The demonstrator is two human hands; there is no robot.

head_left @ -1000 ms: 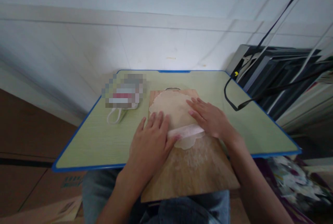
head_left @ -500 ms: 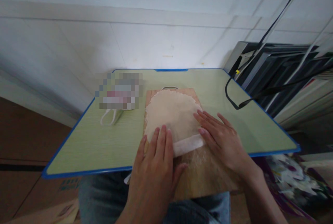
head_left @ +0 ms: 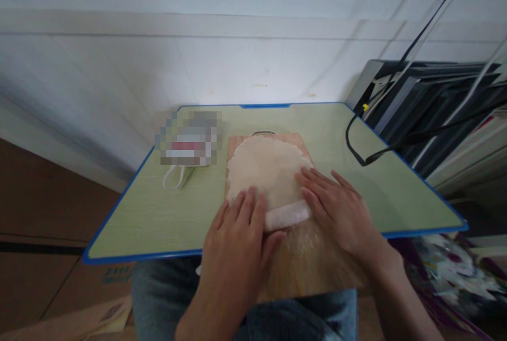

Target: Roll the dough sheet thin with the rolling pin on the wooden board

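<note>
A thin, pale sheet of dough [head_left: 269, 164] with a ragged rim lies on a wooden board [head_left: 304, 262]. Across its near edge runs a whitish rolling pin [head_left: 288, 215]; whether dough is wrapped around it I cannot tell. My left hand [head_left: 237, 246] lies palm down over the pin's left part, fingers stretched forward onto the dough. Over the right end rests my right hand [head_left: 338, 209], flat and open, its fingertips on the dough's right edge. Both palms hide the ends of the pin, except for a small white tip [head_left: 198, 270] left of my left wrist.
The board stands on a pale green table [head_left: 158, 225] with a blue edge and overhangs its front. At the back left is a blurred-out packet [head_left: 190, 140] with a white loop. A black cable [head_left: 364, 161] crosses the right corner, beside dark upright folders [head_left: 428, 103].
The view has shifted slightly, so the table sits a little further right. Both hands stay flat over the pin, which lies slightly farther forward; the dough looks much the same.
</note>
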